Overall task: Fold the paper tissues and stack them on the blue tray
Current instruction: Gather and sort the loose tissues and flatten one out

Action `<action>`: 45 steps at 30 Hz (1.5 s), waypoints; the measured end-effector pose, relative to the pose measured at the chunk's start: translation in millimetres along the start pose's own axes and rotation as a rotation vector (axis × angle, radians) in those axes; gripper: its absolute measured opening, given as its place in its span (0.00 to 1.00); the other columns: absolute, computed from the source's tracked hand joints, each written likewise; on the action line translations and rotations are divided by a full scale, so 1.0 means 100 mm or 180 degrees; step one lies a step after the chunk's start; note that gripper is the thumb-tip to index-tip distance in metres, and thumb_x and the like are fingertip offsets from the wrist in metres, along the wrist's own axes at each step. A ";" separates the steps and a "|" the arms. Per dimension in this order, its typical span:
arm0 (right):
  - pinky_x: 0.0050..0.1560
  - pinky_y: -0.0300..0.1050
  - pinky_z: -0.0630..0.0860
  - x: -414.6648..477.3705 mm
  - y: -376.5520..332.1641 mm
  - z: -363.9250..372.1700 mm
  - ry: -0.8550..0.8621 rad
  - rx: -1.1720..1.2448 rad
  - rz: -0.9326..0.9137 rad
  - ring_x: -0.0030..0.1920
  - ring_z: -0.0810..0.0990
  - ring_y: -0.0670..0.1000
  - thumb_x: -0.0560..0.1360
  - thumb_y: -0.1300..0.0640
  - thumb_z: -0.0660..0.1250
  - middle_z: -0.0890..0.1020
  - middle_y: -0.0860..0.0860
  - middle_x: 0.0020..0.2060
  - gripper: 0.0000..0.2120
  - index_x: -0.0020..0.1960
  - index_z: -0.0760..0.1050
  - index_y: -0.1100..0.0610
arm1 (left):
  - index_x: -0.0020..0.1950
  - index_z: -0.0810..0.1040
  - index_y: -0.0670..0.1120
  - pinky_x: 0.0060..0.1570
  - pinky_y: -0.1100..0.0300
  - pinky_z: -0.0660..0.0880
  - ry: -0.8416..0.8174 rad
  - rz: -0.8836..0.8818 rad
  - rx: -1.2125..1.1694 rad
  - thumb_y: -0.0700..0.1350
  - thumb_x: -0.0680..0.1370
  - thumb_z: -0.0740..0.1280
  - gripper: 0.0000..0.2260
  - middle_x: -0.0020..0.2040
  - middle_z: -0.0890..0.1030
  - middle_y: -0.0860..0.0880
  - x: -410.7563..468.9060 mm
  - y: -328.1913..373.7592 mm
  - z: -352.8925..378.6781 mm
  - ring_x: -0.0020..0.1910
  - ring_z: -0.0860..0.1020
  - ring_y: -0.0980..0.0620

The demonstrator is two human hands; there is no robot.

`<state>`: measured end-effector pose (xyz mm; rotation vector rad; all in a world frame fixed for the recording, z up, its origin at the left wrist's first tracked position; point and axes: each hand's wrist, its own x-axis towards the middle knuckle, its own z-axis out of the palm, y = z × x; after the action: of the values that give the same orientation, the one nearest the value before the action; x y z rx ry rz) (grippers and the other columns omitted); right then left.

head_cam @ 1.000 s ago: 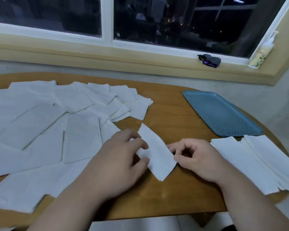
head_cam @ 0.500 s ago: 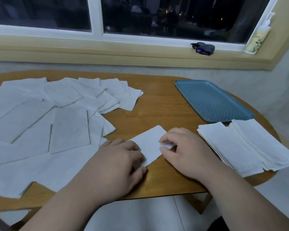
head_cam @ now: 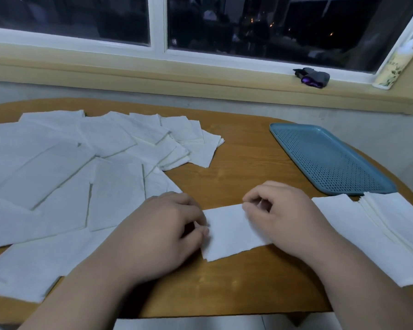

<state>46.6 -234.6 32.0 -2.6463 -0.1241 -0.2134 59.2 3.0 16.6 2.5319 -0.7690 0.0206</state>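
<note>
Both hands are gripping a single folded paper tissue [head_cam: 229, 232] that is lying flat on the wooden table [head_cam: 243, 167], close to its near edge. The left hand [head_cam: 162, 229] is pinching the strip's left end between curled fingers and thumb, while the right hand [head_cam: 286, 220] is curling over the right end, its thumb and forefinger nipping the far edge. The two hands are sitting apart, with the white strip stretching between them.

To the right, just beside the right wrist, a stack of folded tissues [head_cam: 379, 234] is resting on the table, its outer end hanging past the table's rim. The blue tray [head_cam: 329, 160], perforated across its floor, is lying just beyond that stack near the table's far right edge.

Loose tissues [head_cam: 81, 175] are overlapping in a wide spread across the table's left half, some reaching under the left forearm. Behind the table, a dark pouch [head_cam: 312, 77] and a pale pump bottle [head_cam: 396, 65] are sitting on the windowsill [head_cam: 200, 75] below dark panes.
</note>
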 end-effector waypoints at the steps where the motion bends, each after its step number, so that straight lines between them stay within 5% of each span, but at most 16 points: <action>1: 0.45 0.41 0.76 0.13 -0.07 0.01 0.0000 0.0000 0.0015 0.45 0.76 0.39 0.77 0.48 0.67 0.79 0.38 0.41 0.05 0.44 0.81 0.44 | 0.51 0.82 0.60 0.57 0.62 0.72 0.0069 -0.0055 -0.0022 0.65 0.74 0.54 0.20 0.54 0.77 0.65 0.02 -0.03 -0.03 0.56 0.73 0.63; 6: 0.40 0.39 0.74 1.00 -0.37 0.21 0.0063 0.0120 0.0201 0.42 0.78 0.41 0.76 0.50 0.67 0.81 0.40 0.39 0.06 0.43 0.81 0.47 | 0.50 0.82 0.59 0.55 0.61 0.72 0.0417 -0.0316 -0.0239 0.57 0.78 0.63 0.08 0.51 0.78 0.62 0.12 -0.15 -0.15 0.55 0.72 0.63; 12: 0.42 0.53 0.78 2.06 -0.40 0.53 0.0004 -0.0037 0.0582 0.37 0.77 0.54 0.75 0.51 0.65 0.80 0.49 0.37 0.11 0.40 0.75 0.59 | 0.52 0.81 0.59 0.55 0.57 0.72 0.0668 -0.0601 -0.0290 0.58 0.78 0.61 0.10 0.51 0.77 0.59 0.24 -0.33 -0.24 0.54 0.72 0.60; 16: 0.29 0.44 0.57 2.45 -0.41 0.72 -0.0120 -0.0359 0.0777 0.28 0.62 0.52 0.73 0.51 0.64 0.62 0.49 0.26 0.17 0.32 0.60 0.54 | 0.54 0.80 0.59 0.54 0.60 0.71 0.0765 -0.0727 -0.0347 0.59 0.79 0.60 0.12 0.52 0.76 0.60 0.29 -0.39 -0.27 0.52 0.72 0.61; 24: 0.28 0.41 0.61 2.70 -0.34 0.89 0.0186 -0.0377 0.1080 0.29 0.67 0.53 0.74 0.62 0.63 0.69 0.50 0.29 0.12 0.33 0.66 0.56 | 0.55 0.80 0.58 0.56 0.60 0.71 0.0799 -0.0756 -0.0445 0.60 0.79 0.60 0.12 0.52 0.76 0.60 0.35 -0.43 -0.23 0.54 0.71 0.62; 31: 0.28 0.41 0.59 2.66 -0.31 0.86 0.0000 -0.0267 0.1126 0.27 0.65 0.53 0.76 0.54 0.67 0.66 0.50 0.27 0.19 0.32 0.62 0.56 | 0.56 0.79 0.58 0.58 0.59 0.70 0.0769 -0.0758 -0.0424 0.60 0.79 0.60 0.12 0.53 0.76 0.60 0.34 -0.41 -0.23 0.54 0.71 0.62; 45: 0.29 0.42 0.61 2.68 -0.28 0.87 0.0014 -0.0060 0.1235 0.30 0.66 0.52 0.78 0.58 0.65 0.67 0.51 0.30 0.17 0.34 0.64 0.56 | 0.55 0.80 0.58 0.58 0.58 0.71 0.0690 -0.0794 -0.0498 0.59 0.79 0.60 0.11 0.53 0.76 0.60 0.35 -0.41 -0.22 0.55 0.71 0.62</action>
<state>318.1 -155.5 15.5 -2.6240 0.3916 -0.0898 113.3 24.4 22.8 2.4080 -0.3534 0.1429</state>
